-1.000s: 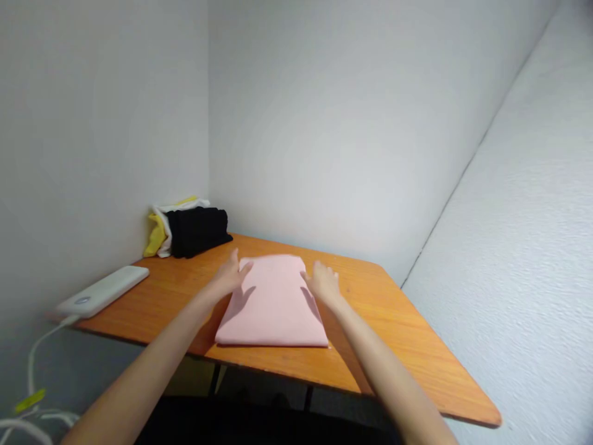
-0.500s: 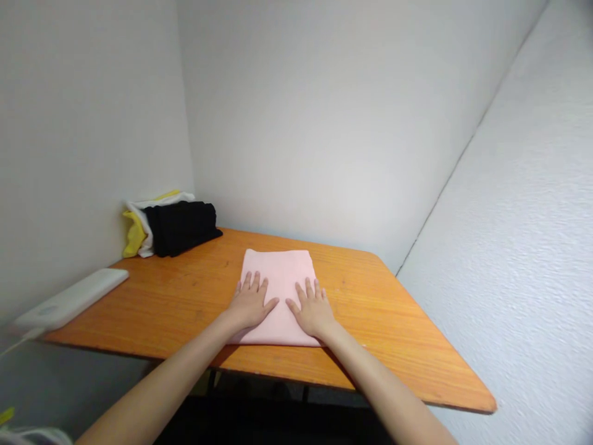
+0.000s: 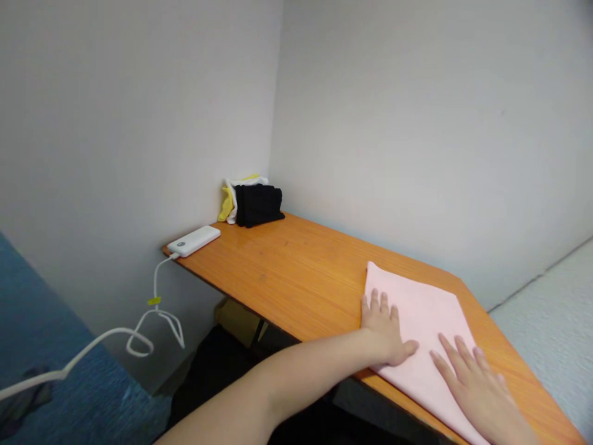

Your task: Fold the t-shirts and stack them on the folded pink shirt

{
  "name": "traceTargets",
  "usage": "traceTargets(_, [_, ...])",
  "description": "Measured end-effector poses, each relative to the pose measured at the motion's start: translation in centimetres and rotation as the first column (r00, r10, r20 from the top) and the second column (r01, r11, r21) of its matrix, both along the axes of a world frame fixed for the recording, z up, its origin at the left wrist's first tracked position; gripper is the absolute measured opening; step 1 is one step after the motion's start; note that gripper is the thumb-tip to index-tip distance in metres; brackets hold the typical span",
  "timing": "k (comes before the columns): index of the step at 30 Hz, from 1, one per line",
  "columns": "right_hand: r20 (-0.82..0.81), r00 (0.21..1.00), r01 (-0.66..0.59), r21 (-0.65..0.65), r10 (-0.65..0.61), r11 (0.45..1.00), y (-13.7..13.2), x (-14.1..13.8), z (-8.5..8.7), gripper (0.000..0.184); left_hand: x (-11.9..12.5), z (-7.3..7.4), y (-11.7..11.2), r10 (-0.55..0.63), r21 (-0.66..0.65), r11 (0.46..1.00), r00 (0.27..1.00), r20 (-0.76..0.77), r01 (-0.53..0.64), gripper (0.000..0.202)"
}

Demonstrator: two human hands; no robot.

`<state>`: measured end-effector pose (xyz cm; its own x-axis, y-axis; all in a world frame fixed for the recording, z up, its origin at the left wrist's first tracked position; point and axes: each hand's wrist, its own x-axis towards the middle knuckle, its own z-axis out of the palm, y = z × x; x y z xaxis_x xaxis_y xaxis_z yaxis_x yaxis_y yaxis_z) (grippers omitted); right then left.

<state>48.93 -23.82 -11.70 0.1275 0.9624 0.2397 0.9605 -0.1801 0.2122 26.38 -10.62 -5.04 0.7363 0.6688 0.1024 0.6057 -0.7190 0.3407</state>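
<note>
A folded pink cloth lies flat on the orange wooden table, near its front edge at the right. My left hand rests palm down on the cloth's left part, fingers stretched out. My right hand lies flat on the cloth's near right part, fingers spread. Neither hand holds anything.
A stack of folded black, white and yellow cloths sits in the table's far corner against the walls. A white power bank lies at the left edge, its white cable hanging down. A blue surface is at lower left.
The view has swung to the left, so the cloth and hands now sit at lower right. Both hands have stayed flat on the pink cloth since half a second ago.
</note>
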Motion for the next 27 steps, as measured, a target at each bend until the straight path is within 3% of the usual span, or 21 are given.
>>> traceTargets(2, [0.012,0.999,0.037,-0.027,-0.037,0.999,-2.1,2.2,0.2,0.059,2.4,-0.3,-1.6,-0.013,0.006,1.0,1.0,0.017,0.013,0.095])
traceTargets(4, [0.003,0.992,0.129,-0.064,-0.129,0.99,-3.7,2.9,1.5,0.061,4.4,-0.1,-3.2,-0.018,0.012,1.0,1.0,0.017,0.018,0.093])
traceTargets(7, [-0.036,0.945,0.324,-0.033,-0.326,0.945,-5.0,1.1,4.4,0.066,6.7,0.8,-5.4,0.004,0.002,1.0,1.0,-0.019,-0.004,0.09])
traceTargets(9, [-0.076,0.939,0.335,-0.035,-0.337,0.942,-5.0,-0.6,5.9,0.064,7.9,1.3,-6.4,0.016,-0.008,1.0,1.0,-0.024,-0.016,0.086])
traceTargets(12, [-0.188,0.884,0.426,-0.055,-0.429,0.903,-4.3,-2.5,7.0,0.063,9.5,1.4,-6.8,-0.016,-0.021,1.0,1.0,0.001,0.016,0.082])
traceTargets(15, [-0.17,0.853,0.49,-0.061,-0.493,0.869,-3.9,-3.2,7.2,0.06,10.2,1.3,-6.7,-0.054,-0.027,0.998,0.999,0.007,0.054,0.081])
traceTargets(22, [-0.117,0.893,0.437,-0.002,-0.434,0.9,-5.1,-2.1,5.9,0.062,8.0,1.8,-5.9,-0.16,-0.032,0.987,0.987,-0.034,0.159,0.081])
traceTargets(25, [-0.183,0.935,0.325,0.096,-0.304,0.941,-5.6,-0.6,4.9,0.064,4.7,1.8,-2.3,-0.341,-0.05,0.939,0.94,-0.026,0.339,0.078])
traceTargets(27, [-0.263,0.95,0.233,0.237,-0.169,0.943,-5.3,0.3,4.6,0.06,0.9,1.9,1.9,-0.361,-0.051,0.932,0.932,-0.028,0.359,0.08])
